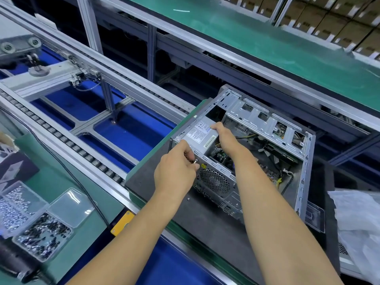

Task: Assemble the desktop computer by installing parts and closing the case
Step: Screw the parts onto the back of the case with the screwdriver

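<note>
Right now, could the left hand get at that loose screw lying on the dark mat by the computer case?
Probably yes. The screw lies in the open on the mat, just below the left hand, nothing covering it. But that hand is pinching a screw at the case.

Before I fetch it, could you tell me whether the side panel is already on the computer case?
No, the computer case lies open, with wiring and boards visible inside.

Open case (242, 159) on mat (205, 219); screw trays (41, 227) far left.
</note>
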Demonstrator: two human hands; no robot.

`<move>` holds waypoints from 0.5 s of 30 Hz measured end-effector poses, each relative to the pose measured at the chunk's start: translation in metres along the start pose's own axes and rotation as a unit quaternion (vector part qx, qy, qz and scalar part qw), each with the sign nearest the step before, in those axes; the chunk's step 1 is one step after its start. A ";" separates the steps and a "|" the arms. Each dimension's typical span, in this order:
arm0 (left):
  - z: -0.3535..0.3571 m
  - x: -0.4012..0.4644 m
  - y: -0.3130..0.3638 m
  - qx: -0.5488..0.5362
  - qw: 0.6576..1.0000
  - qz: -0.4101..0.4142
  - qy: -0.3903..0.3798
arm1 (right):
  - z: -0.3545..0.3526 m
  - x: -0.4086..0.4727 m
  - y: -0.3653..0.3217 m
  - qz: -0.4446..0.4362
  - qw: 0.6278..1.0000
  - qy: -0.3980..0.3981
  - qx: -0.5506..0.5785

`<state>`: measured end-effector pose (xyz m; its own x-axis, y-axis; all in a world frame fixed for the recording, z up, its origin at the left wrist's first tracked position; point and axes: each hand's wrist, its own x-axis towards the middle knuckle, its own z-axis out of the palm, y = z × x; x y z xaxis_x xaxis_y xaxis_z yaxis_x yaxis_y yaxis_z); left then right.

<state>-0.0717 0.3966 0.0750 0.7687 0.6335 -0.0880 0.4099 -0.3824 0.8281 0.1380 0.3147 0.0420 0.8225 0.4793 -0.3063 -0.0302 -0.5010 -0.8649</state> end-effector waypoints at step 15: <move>0.015 -0.001 -0.009 -0.142 0.990 -0.017 -0.021 | -0.001 -0.005 -0.004 0.002 1.000 -0.004 0.001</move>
<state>-0.0686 0.3891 0.0593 0.7791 0.6119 -0.1365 0.2866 -0.1539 0.9456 0.1345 0.3135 0.0469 0.8178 0.4827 -0.3133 -0.0355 -0.5011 -0.8647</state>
